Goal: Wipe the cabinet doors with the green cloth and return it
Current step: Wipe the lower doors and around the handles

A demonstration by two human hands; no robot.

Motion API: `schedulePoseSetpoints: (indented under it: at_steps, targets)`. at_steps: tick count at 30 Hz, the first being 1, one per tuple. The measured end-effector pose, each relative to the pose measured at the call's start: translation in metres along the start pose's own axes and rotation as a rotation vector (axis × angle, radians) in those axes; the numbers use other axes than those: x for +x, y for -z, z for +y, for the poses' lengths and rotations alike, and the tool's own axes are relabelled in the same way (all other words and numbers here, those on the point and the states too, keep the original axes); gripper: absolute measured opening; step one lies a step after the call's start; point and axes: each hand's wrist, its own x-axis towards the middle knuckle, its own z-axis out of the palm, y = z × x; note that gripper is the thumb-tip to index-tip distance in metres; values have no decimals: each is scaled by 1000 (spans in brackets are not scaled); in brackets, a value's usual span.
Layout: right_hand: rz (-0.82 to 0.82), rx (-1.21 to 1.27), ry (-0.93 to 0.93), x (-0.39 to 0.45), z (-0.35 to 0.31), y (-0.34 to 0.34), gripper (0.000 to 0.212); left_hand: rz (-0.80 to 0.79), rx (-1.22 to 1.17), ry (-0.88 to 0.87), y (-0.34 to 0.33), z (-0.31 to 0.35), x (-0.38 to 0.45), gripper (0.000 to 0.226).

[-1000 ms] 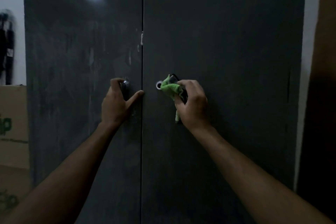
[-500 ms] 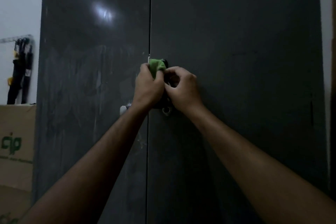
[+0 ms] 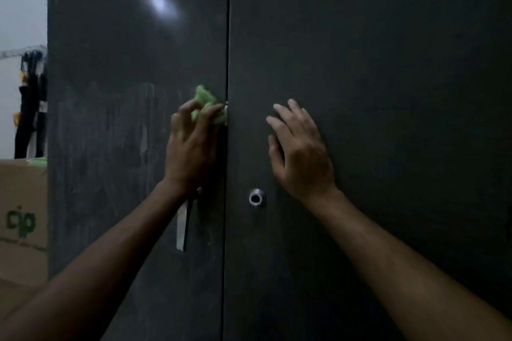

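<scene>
**Green cloth at the door seam**

The left hand (image 3: 191, 147) pinches the bunched green cloth (image 3: 208, 108) against the left cabinet door (image 3: 124, 63), just beside the centre seam. The right hand (image 3: 300, 152) rests spread and relaxed on the right cabinet door (image 3: 388, 63), above a round metal lock (image 3: 256, 197). A cardboard box (image 3: 22, 219) stands far left.

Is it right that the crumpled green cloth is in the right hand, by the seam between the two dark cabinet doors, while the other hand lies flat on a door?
Not quite. The head view shows the left hand gripping the crumpled green cloth by the seam; the right hand lies flat on the right dark cabinet door.
</scene>
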Motion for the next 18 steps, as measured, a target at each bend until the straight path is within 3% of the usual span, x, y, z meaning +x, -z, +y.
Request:
schedulePoseSetpoints:
  at_steps: [4, 5, 7, 9, 11, 13, 16, 18]
  targets:
    - [-73, 8, -14, 3, -4, 1, 36, 103, -43, 355, 17, -41, 42, 38]
    - [-70, 30, -29, 6, -6, 2, 35, 105, -71, 373, 15, -33, 55, 38]
    - [-58, 81, -61, 16, -10, 5, 34, 28, -116, 194, 8, -8, 61, 41]
    - [-68, 120, -79, 34, -12, 6, 34, -157, -166, -50, 11, 3, 39, 47]
    - [-100, 160, -67, 54, -14, 7, 34, -255, -179, -112, 26, -13, 19, 51]
    - [-137, 188, -33, 70, -16, 8, 33, -187, -140, 73, 40, -40, 25, 56]
    - [-218, 211, -45, 88, -21, 12, 35, 48, -104, 468, 43, -70, 71, 55]
    - [-273, 214, -91, 100, -24, 15, 37, 46, -112, 474, 35, -59, 97, 55]
